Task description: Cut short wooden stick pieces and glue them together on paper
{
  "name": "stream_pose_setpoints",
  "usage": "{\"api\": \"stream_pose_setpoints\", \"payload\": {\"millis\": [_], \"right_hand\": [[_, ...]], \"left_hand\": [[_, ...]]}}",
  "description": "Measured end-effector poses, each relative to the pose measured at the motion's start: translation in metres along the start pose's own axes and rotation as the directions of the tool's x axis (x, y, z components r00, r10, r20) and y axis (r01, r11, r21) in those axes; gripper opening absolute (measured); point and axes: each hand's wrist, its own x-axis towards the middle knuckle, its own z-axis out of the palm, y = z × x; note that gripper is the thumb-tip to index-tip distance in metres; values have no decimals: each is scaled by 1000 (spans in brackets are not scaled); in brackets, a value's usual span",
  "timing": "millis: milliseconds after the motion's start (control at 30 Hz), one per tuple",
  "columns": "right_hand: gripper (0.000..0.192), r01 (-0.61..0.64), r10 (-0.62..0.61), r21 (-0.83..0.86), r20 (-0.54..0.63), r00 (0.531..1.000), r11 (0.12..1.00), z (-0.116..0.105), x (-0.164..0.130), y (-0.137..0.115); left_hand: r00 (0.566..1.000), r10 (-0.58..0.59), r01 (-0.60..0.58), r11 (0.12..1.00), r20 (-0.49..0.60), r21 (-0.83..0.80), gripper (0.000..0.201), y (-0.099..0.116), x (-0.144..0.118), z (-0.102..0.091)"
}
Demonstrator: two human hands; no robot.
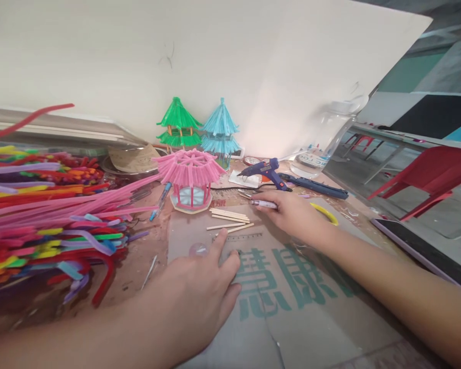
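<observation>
"Where were the thin, pale wooden sticks (230,215)?"

"In a loose group on the grey sheet (315,333) with large green characters, in front of the pink model pavilion (192,171) with a fuzzy-strip roof."

"And the hands?"

"Left hand (200,287) was empty, index finger extended toward the sticks, other fingers loosely bent. Could not tell whether the fingertip touched them. Right hand (292,212) gripped a slim, pale-handled tool (264,204) with a metal tip, just right of the sticks."

"Risks?"

"My judgement: a sideways nudge from the left finger might have scattered the sticks. The tool's tip, if sharp, could have nicked that finger on a swing left. The dark-blue glue gun (259,168) lay just beyond; a careless right-hand reach might have knocked it."

"Anything unclear?"

"Right hand hid part of the tool's handle. Tip was too small to identify. Pink roof covered the base of the green tiered model pavilion (179,115). Both forearms, and the dark flat device (430,251) at far right, were cut off."
</observation>
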Motion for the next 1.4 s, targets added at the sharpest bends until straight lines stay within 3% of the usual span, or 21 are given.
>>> {"api": "stream_pose_setpoints", "payload": {"millis": [100,167,233,333,467,633,767,1000,1167,1400], "right_hand": [[27,42,-32,89,-115,993,995,-1,-2,-3],[24,160,-104,187,-279,955,969,-7,-10,-17],[25,235,-143,240,-346,927,942,-15,-19,-34],[33,305,-244,307,-224,944,902,-18,-28,-50],[33,407,-399,304,-91,913,861,-5,-28,-47],[21,406,-419,213,15,908,889,8,-25,-39],[14,367,-378,180,33,925,913,10,-23,-39],[11,343,-368,286,38,929,895,14,-19,-41],[9,320,-340,233,49,939,918,13,-20,-43],[17,401,-414,272,-11,910,875,15,-19,-46]], "left_hand": [[1000,15,-15,1000,-16,-8,34,0,0,2],[1000,23,-23,1000,-14,-8,34,1,0,3],[1000,17,-17,1000,-15,-6,35,1,0,5],[999,2,-1,1000,-32,7,39,2,-2,7],[1000,20,-20,998,-1,64,40,2,-3,4],[999,-9,5,996,46,86,44,6,-1,3],[999,-10,6,994,36,111,44,9,-3,8],[999,50,-46,987,-22,152,41,10,-3,11],[997,44,-35,988,-56,152,41,8,-4,9],[995,39,-25,988,-89,150,41,7,-2,10]]}}
